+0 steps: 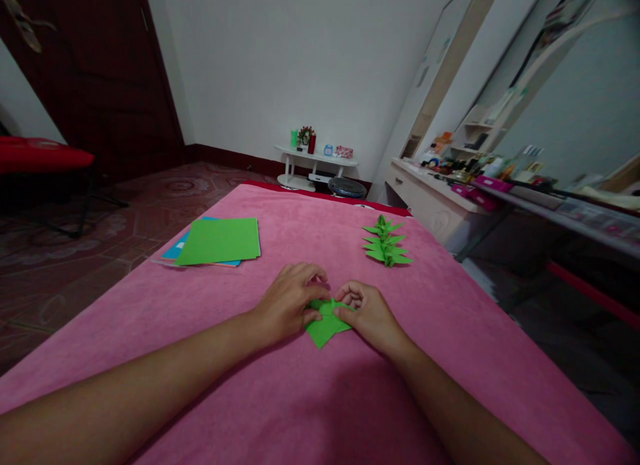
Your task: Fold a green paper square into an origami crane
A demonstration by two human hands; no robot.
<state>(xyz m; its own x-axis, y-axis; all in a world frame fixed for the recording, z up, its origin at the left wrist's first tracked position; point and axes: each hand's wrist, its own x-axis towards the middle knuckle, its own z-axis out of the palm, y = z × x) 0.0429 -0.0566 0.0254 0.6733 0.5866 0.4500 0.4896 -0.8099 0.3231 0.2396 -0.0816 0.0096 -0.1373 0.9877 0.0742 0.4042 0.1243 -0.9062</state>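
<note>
A green sheet of paper [323,330], partly folded, lies on the pink cloth with one corner pointing toward me. My left hand [293,298] pinches its left side between thumb and fingers. At the upper right edge, my right hand [367,311] grips the same paper, thumb on top and fingers curled behind. A small raised fold stands between the two hands; the fingers hide part of it. Farther off to the right sit several folded green paper pieces [385,241] with pointed tips, lined up close together.
A stack of coloured paper [220,241], green on top with blue below, lies at the left. The pink cloth [300,218] covers the table. Beyond its far edge stands a small white shelf [317,155]. A cluttered dresser [435,191] is at the right, a red seat [45,156] at the left.
</note>
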